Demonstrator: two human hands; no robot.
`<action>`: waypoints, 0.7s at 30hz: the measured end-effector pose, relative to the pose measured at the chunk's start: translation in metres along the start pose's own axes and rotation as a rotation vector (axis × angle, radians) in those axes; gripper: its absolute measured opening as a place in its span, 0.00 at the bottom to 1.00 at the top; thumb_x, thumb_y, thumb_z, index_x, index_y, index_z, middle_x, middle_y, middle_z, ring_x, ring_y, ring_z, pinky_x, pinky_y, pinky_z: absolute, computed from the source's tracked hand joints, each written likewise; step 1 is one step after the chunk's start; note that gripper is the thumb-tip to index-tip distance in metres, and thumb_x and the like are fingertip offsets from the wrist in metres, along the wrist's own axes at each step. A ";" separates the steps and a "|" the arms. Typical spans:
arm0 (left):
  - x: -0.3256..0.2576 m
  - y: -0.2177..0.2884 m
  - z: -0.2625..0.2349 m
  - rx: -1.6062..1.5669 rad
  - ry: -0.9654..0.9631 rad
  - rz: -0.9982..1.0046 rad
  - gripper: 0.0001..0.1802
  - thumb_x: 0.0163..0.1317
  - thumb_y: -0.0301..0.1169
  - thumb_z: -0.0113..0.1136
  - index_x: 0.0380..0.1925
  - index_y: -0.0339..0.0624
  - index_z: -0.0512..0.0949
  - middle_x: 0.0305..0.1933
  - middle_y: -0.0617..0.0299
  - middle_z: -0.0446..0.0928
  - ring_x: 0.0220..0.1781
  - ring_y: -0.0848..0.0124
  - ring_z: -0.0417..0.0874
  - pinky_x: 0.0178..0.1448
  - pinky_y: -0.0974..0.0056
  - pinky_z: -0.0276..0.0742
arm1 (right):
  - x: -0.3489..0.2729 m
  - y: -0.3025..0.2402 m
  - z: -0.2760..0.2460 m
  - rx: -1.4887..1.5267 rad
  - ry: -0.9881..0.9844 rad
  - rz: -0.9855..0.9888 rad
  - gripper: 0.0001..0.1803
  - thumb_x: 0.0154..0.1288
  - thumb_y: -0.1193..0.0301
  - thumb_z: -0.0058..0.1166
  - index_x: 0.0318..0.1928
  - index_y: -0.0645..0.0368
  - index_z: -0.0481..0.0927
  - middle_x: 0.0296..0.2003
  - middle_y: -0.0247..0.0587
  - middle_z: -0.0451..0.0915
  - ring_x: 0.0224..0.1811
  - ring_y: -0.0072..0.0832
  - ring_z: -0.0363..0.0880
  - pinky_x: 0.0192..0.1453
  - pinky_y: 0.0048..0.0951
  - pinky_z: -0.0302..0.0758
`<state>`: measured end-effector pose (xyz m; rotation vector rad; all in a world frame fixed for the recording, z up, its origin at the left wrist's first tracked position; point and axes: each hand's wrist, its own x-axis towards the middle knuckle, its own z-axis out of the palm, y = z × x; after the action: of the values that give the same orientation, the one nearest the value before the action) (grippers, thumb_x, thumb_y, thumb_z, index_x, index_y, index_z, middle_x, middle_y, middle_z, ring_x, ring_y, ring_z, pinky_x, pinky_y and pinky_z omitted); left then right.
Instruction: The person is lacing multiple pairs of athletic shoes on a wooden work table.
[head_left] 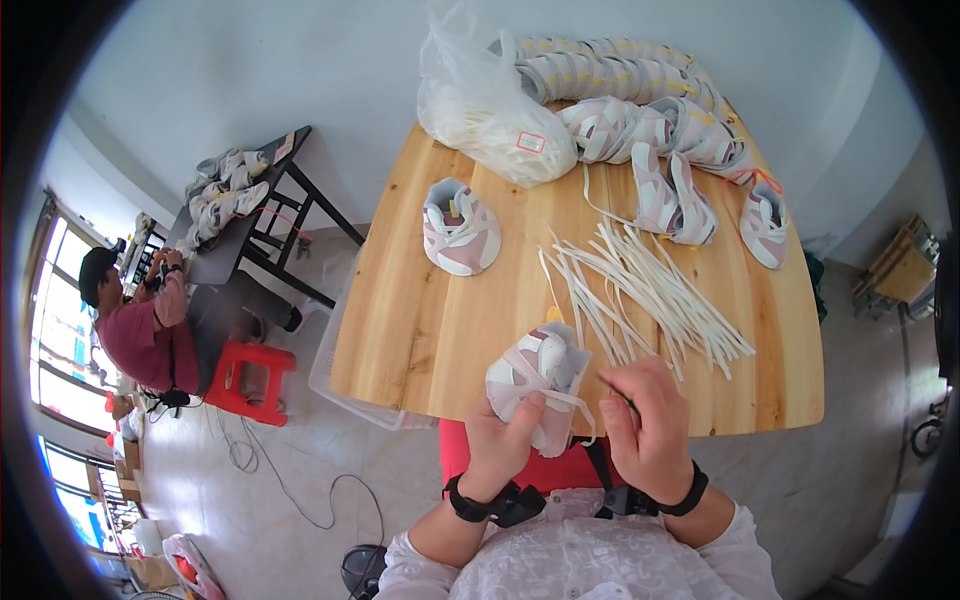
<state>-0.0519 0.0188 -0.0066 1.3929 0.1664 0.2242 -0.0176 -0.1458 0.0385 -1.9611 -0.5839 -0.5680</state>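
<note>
Right now both hands (575, 425) hold shoe (537, 385) (w/ lace) over table edge (400, 400).

A small shoe-making workshop. Rows of unfinished pink-and-white shoe uppers (640, 110) and loose white laces (650, 285) cover the wooden bench (400, 330). Another worker (135, 325) sits at a second shoe-laden table (235, 235).

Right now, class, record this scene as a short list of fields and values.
Left hand: grips small pink and white shoe
Right hand: pinches white lace at the shoe
Table: wooden, round-edged
Loose laces: fanned pile right of centre
Lone shoe: sits apart, left of laces
Plastic bag: far edge, holds laces
Other person: seated at dark table, left
</note>
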 end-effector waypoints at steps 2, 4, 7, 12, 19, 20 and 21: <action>0.001 0.000 0.000 0.005 0.003 0.033 0.11 0.63 0.25 0.57 0.45 0.33 0.77 0.40 0.63 0.81 0.40 0.77 0.80 0.43 0.70 0.76 | -0.005 -0.010 -0.005 -0.039 -0.125 0.036 0.07 0.57 0.74 0.59 0.38 0.57 0.79 0.30 0.39 0.76 0.25 0.36 0.76 0.25 0.32 0.71; 0.001 0.002 0.001 0.010 0.003 0.067 0.11 0.63 0.25 0.57 0.44 0.33 0.78 0.39 0.63 0.81 0.39 0.77 0.80 0.42 0.70 0.76 | -0.006 -0.014 -0.002 -0.104 -0.270 0.075 0.04 0.57 0.74 0.59 0.35 0.55 0.79 0.27 0.36 0.77 0.21 0.35 0.76 0.23 0.34 0.70; 0.000 0.005 0.004 0.037 0.026 0.098 0.10 0.63 0.25 0.58 0.43 0.33 0.78 0.37 0.63 0.81 0.38 0.78 0.80 0.41 0.70 0.75 | -0.012 -0.007 0.009 -0.020 -0.205 0.099 0.04 0.57 0.74 0.58 0.34 0.56 0.78 0.24 0.37 0.76 0.20 0.36 0.76 0.22 0.34 0.70; -0.001 0.008 0.006 0.046 0.028 0.141 0.09 0.64 0.21 0.54 0.44 0.31 0.76 0.33 0.63 0.80 0.31 0.79 0.79 0.35 0.71 0.74 | -0.008 -0.008 0.010 -0.016 -0.233 0.113 0.04 0.57 0.77 0.58 0.32 0.58 0.77 0.23 0.40 0.77 0.20 0.36 0.77 0.22 0.32 0.70; -0.001 0.010 0.007 0.064 -0.030 0.193 0.10 0.64 0.19 0.51 0.46 0.30 0.74 0.30 0.63 0.78 0.24 0.78 0.77 0.29 0.71 0.73 | -0.006 -0.008 0.010 -0.032 -0.282 0.110 0.04 0.56 0.79 0.58 0.32 0.60 0.76 0.23 0.41 0.77 0.21 0.36 0.78 0.23 0.31 0.70; 0.000 0.011 0.007 0.050 -0.042 0.187 0.10 0.65 0.18 0.50 0.45 0.30 0.74 0.30 0.63 0.78 0.25 0.78 0.78 0.29 0.71 0.73 | -0.006 -0.008 0.010 -0.032 -0.282 0.111 0.04 0.56 0.79 0.58 0.32 0.60 0.76 0.23 0.41 0.77 0.21 0.36 0.78 0.23 0.31 0.70; 0.000 0.011 0.007 0.036 -0.055 0.180 0.10 0.65 0.18 0.50 0.45 0.30 0.74 0.30 0.63 0.78 0.26 0.78 0.78 0.30 0.71 0.74 | -0.005 -0.008 0.010 -0.039 -0.298 0.110 0.04 0.56 0.79 0.58 0.32 0.60 0.76 0.23 0.41 0.77 0.22 0.36 0.78 0.23 0.31 0.70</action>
<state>-0.0511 0.0135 0.0059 1.4497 -0.0006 0.3333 -0.0250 -0.1344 0.0364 -2.1174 -0.6468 -0.2201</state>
